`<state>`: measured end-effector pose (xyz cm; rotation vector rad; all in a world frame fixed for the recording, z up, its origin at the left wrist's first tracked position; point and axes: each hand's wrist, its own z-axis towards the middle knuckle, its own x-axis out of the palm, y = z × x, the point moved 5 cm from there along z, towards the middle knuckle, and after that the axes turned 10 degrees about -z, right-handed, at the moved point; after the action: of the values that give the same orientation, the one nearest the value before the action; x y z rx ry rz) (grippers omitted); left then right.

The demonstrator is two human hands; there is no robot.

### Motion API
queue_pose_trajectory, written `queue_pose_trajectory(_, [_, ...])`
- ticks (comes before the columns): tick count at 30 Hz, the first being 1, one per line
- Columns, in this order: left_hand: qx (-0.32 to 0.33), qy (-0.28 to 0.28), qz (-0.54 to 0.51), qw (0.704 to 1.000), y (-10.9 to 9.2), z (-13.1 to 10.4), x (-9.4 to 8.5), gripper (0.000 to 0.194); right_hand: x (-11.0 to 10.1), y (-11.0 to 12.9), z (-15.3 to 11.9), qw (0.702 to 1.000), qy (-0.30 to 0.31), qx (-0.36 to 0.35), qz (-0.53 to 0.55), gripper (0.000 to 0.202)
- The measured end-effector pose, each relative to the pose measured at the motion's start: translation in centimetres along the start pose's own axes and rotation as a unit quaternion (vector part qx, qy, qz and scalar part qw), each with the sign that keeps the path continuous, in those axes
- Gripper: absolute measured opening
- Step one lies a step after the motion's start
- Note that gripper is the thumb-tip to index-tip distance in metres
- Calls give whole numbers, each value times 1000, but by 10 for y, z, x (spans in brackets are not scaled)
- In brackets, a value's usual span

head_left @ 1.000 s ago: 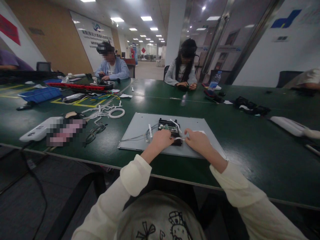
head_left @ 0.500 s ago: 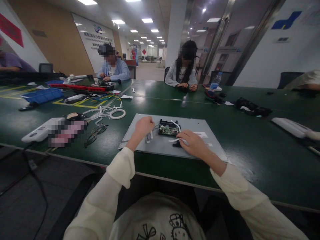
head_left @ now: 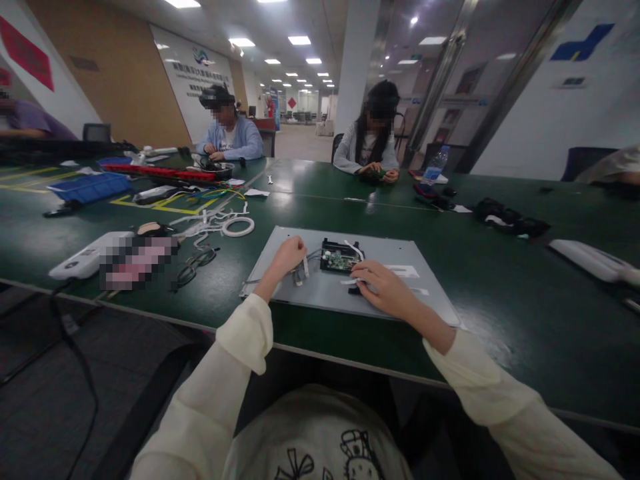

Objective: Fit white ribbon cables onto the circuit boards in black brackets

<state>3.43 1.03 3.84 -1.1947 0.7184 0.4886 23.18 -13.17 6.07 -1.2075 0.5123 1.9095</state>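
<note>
A flat grey panel (head_left: 270, 267) lies before me with a green circuit board (head_left: 340, 259) in a black frame on it. Left of the board, my left hand (head_left: 290, 256) is closed in a pinch near grey cables (head_left: 314, 255). A short white strip (head_left: 307, 268) stands right by its fingertips; what the pinch holds is hidden. My right hand (head_left: 380, 285) is closed at the board's lower right, a strip of white tape (head_left: 349, 282) sticking out from its fingers. Another white strip (head_left: 354, 249) lies over the board's upper right.
To the left lie a tape roll (head_left: 238, 227), glasses (head_left: 197, 267), a white power strip (head_left: 90, 257) and a blue tray (head_left: 90, 188). Two people sit across the green table (head_left: 300, 210). A bottle (head_left: 436, 165) stands at the far right, black items (head_left: 510, 217) nearer.
The view has shifted slightly. My left hand has dipped a little beside the white strip. My right hand stays almost where it was, the tape still at its fingertips.
</note>
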Motion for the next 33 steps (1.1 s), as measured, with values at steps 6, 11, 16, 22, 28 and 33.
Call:
queue_pose_trajectory(6, [38, -1, -98, 994, -2, -6, -5, 26, 6, 24, 28, 998, 31, -40, -23, 32])
queue_pose_trajectory(11, [43, -30, -166, 985, 8, -3, -8, 28, 28, 47, 59, 996, 66, -42, -54, 40])
queue_pose_trajectory(16, [55, -61, -255, 963, 13, 3, -14, 16, 43, 56, 66, 995, 74, -36, -49, 34])
queue_pose_trajectory(22, [67, -84, -323, 940, 6, 3, -21, 18, 47, 54, 60, 997, 57, -32, -31, 35])
queue_pose_trajectory(28, [22, -52, -374, 926, 3, 1, -18, 21, 46, 54, 60, 999, 40, -22, -25, 36])
queue_pose_trajectory(33, [1, 13, -510, 860, -11, -7, -24, 30, 44, 52, 59, 999, 40, 0, -16, 32])
